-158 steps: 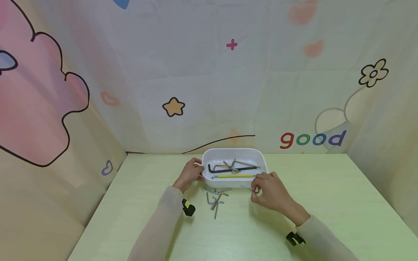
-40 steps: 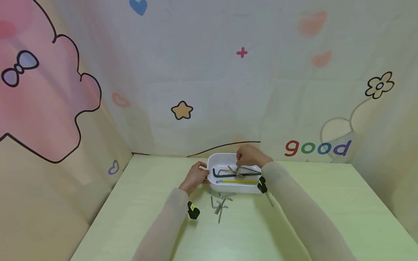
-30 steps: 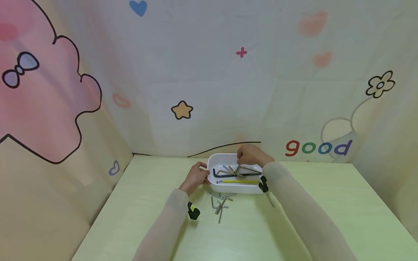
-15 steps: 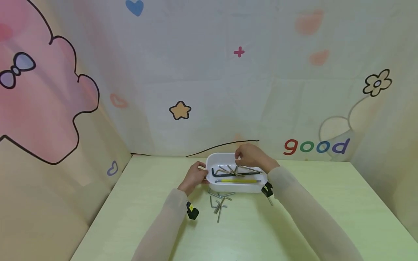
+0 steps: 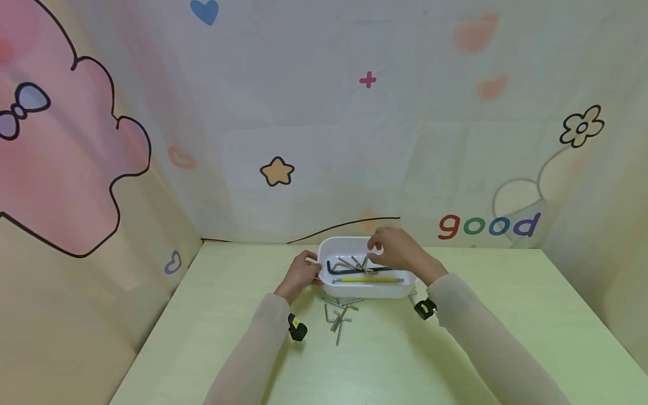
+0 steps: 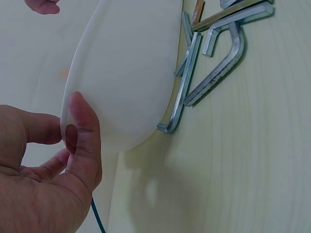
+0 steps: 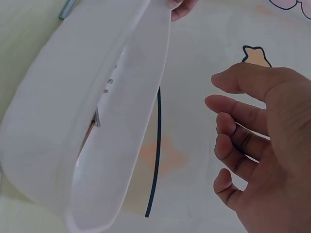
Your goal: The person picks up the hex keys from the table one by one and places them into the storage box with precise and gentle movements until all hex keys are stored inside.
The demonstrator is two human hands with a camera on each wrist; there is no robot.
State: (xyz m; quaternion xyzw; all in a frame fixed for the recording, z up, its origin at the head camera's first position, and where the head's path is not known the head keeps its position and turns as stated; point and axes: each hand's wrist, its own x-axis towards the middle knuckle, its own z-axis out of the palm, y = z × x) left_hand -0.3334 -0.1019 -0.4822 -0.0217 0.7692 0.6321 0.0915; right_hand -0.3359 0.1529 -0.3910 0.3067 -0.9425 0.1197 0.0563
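My left hand [image 5: 300, 275] holds the left end of a white plastic tray [image 5: 367, 291]; in the left wrist view its thumb and fingers pinch the rim. Over the tray's back right part hovers my right hand [image 5: 400, 247]. The right wrist view shows this hand [image 7: 272, 131] with loosely bent fingers, parted from the thumb and holding nothing. Inside the tray lie a hex key with a yellow sleeve [image 5: 367, 279], a long black hex key [image 5: 349, 272] and several smaller metal ones. My right hand covers part of the black key.
Several loose hex keys [image 5: 337, 320] lie in a pile on the table in front of the tray. Another hex key [image 5: 412, 298] sits near its front right corner, partly behind the wrist camera. A printed curtain [image 5: 324, 140] stands close behind.
My right hand pinched a hex key at the tray's front right, then reached over the tray and let it drop in. Its fingers have parted and it has drawn rightward. My left hand keeps its grip.
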